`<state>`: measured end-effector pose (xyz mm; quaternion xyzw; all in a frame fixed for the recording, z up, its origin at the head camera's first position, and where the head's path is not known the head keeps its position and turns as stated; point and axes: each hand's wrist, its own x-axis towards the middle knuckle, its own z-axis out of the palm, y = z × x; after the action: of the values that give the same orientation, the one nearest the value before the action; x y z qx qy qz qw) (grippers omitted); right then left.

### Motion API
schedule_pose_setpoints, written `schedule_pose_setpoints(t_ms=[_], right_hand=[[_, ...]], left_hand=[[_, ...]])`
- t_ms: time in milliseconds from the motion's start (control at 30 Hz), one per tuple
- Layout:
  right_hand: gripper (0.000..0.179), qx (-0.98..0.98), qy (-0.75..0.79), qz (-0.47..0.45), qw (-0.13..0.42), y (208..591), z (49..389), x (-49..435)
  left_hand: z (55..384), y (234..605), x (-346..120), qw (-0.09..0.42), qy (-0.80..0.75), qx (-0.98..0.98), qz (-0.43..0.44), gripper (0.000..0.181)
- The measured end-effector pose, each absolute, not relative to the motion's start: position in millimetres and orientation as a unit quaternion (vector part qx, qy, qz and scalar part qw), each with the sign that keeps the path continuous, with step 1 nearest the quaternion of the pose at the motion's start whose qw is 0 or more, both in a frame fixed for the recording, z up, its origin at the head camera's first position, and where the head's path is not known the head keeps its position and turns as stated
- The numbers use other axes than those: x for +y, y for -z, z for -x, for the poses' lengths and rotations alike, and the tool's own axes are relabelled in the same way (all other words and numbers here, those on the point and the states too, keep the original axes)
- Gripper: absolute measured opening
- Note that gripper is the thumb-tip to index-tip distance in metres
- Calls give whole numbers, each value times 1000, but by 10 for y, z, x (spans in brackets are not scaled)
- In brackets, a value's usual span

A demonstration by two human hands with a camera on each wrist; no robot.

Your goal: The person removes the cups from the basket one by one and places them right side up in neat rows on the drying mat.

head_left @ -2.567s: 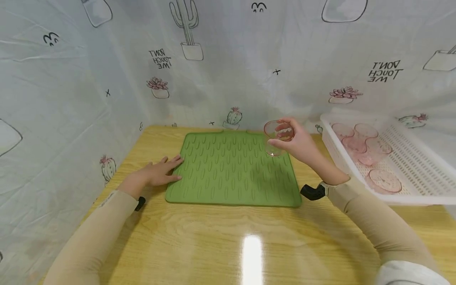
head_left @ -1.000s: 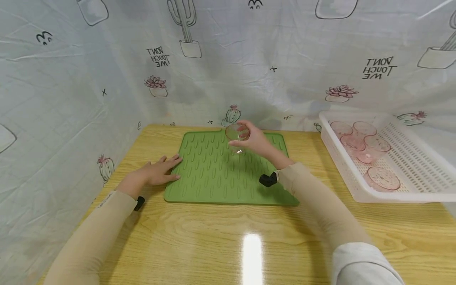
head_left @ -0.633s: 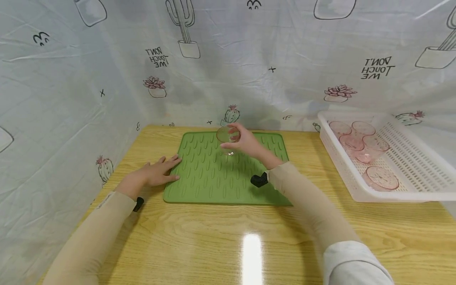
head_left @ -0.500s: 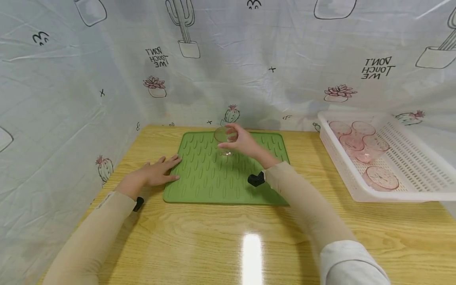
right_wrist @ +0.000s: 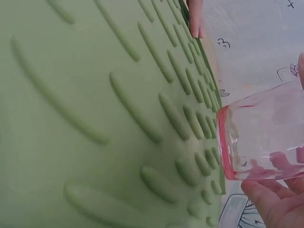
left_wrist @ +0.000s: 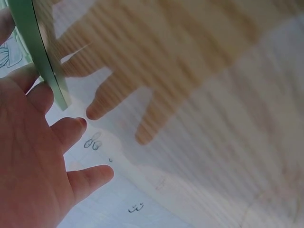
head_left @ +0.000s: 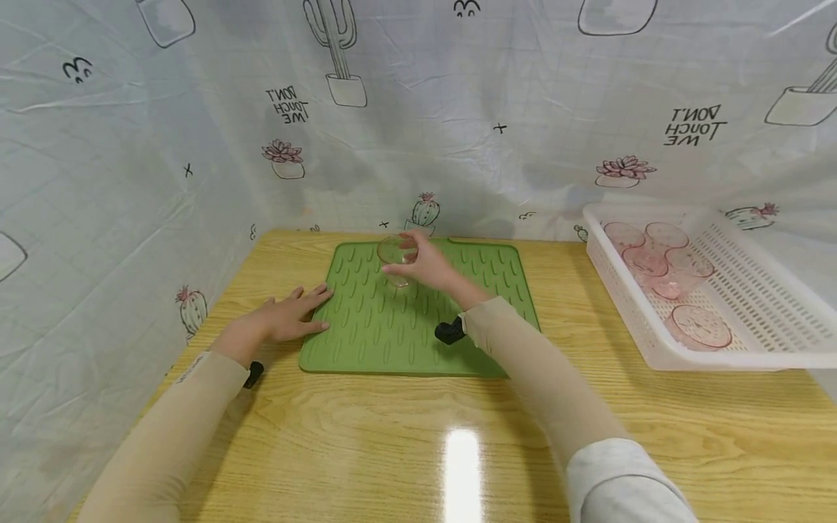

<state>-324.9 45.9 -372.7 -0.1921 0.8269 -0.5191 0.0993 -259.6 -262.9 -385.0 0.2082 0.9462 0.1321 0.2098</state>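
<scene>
My right hand (head_left: 421,265) grips a clear pink-tinted drinking glass (head_left: 394,256) by its side, with thumb and fingers curled round it. The glass is upright, over the back left part of a green ridged silicone mat (head_left: 366,334). In the right wrist view the thick pink base of the glass (right_wrist: 227,142) is close over the mat's ridges. My left hand (head_left: 288,318) lies with fingers spread at the mat's left edge, fingertips touching it. The left wrist view shows the hand (left_wrist: 35,156) beside the mat's green edge (left_wrist: 42,57).
A white perforated plastic basket (head_left: 621,305) stands on the right of the wooden table (head_left: 366,443). Several pink-tinted glasses (head_left: 700,327) are in its left half. A white printed curtain (head_left: 458,94) hangs behind the table and along its left side.
My right hand has carried the glass leftward across the mat, from its right back part to the left, and slightly lower. My left hand has stayed at the mat's left edge.
</scene>
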Motion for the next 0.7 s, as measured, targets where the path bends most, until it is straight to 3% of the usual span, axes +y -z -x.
schedule_pose_setpoints(t_ms=[700], right_hand=[[94,838,524,131,81,3818,3335,272]], left_hand=[[2604,3817,-2626,215,-129,946,-205,81]])
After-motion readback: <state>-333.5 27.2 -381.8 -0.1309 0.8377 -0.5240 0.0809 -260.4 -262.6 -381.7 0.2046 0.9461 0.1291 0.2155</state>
